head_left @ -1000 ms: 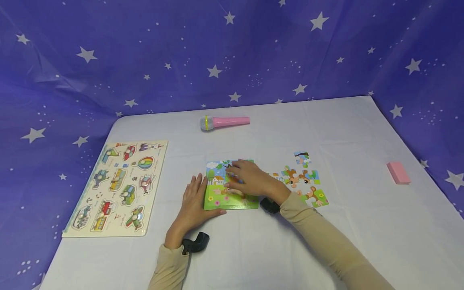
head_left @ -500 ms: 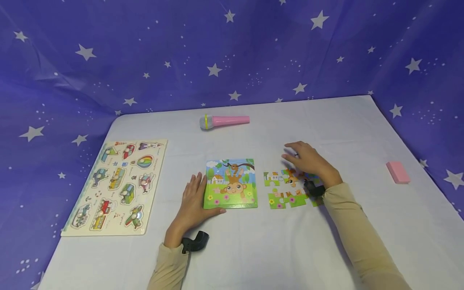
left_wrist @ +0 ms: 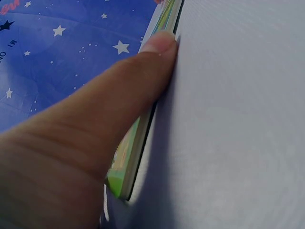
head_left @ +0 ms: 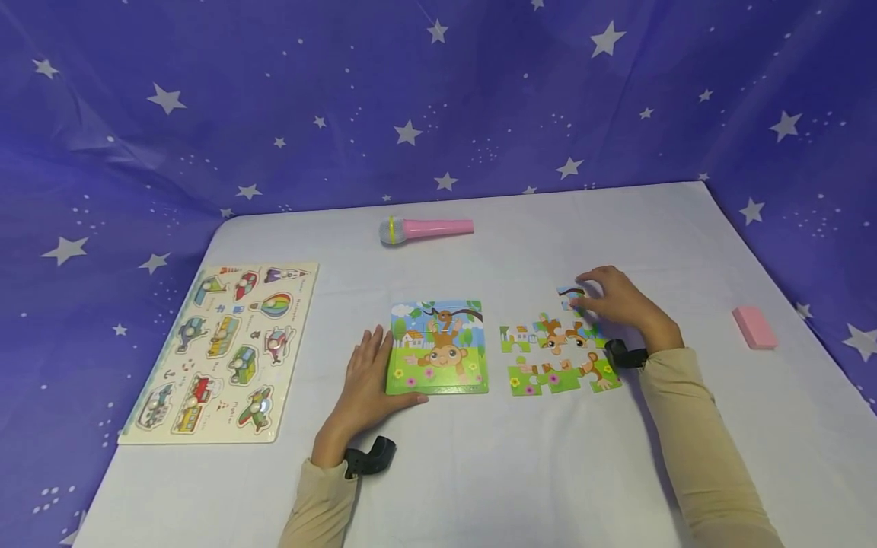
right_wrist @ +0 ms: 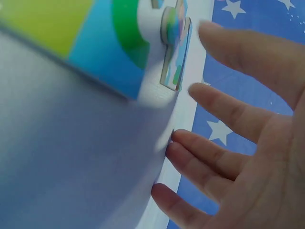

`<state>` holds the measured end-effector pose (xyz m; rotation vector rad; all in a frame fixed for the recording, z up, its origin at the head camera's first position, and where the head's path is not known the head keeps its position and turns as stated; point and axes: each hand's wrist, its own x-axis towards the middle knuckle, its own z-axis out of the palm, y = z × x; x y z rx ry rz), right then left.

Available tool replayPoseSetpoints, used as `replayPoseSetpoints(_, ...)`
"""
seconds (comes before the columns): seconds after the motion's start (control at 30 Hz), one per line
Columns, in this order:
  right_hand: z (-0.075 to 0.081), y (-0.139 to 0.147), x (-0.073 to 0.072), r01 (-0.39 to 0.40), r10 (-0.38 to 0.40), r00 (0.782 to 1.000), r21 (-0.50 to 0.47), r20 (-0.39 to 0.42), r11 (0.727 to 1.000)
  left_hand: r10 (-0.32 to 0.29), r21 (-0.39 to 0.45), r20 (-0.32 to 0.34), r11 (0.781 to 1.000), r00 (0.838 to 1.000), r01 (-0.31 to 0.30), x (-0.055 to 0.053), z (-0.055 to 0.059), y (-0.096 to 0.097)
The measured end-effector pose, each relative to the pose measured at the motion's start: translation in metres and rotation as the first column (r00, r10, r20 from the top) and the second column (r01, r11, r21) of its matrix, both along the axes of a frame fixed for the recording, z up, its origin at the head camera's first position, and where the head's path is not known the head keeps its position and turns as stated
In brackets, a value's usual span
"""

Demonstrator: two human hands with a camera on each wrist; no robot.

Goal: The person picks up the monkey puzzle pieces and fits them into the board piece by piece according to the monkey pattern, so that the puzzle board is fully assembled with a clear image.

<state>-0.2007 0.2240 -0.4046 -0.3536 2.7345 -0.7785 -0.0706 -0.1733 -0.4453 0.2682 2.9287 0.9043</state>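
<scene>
A square monkey puzzle board (head_left: 448, 377) lies in the middle of the table in the head view. My left hand (head_left: 366, 392) rests along its left side, fingers straight, thumb (left_wrist: 138, 71) against its near edge. To the right lie several loose puzzle pieces (head_left: 565, 380) with monkey and garden parts. My right hand (head_left: 620, 303) is over the farthest one, a blue puzzle piece (head_left: 566, 300) with a branch, thumb and index finger apart on either side of it. In the right wrist view the fingers are loosely spread near a puzzle piece (right_wrist: 174, 69), with nothing held.
A vehicle peg puzzle board (head_left: 226, 358) lies at the left. A pink toy microphone (head_left: 435, 228) is at the back, and a pink block (head_left: 754, 328) at the right. White cloth (head_left: 452, 479) covers the table; a starry blue curtain (head_left: 342, 99) hangs behind.
My right hand has left the puzzle board and moved right, across the loose pieces, to the far branch piece. My left hand has stayed at the board's edge.
</scene>
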Motion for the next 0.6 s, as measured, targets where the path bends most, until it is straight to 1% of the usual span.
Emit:
replayPoseSetpoints(0.17,-0.0017,-0.0022,0.0021,0.021,-0.022,1.0,0.028,0.023,0.999,0.0,-0.008,0.004,1.0,1.0,0.0,0.0,-0.0002,0.0004)
replayPoseSetpoints(0.3,-0.0026,-0.005,0.0032,0.048,-0.049,0.999,0.016,0.018,0.999,0.002,0.0,0.005,1.0,1.0,-0.002,0.0002,0.0006,0.0007)
replayPoseSetpoints(0.43,-0.0049,-0.0063,0.0044,0.071,-0.072,0.997,-0.048,-0.018,0.996,0.001,0.005,0.006,1.0,1.0,-0.001,0.0004,0.0006,0.0007)
replayPoseSetpoints(0.53,-0.007,-0.0066,0.0051,0.072,-0.078,0.996,-0.105,-0.053,0.992,0.002,0.005,0.003,1.0,1.0,-0.002,0.0007,0.0006,0.0008)
replayPoseSetpoints(0.6,-0.0081,-0.0069,0.0055,0.069,-0.078,0.995,-0.127,-0.062,0.989,0.004,0.007,0.003,1.0,1.0,-0.004,0.0011,0.0009,0.0009)
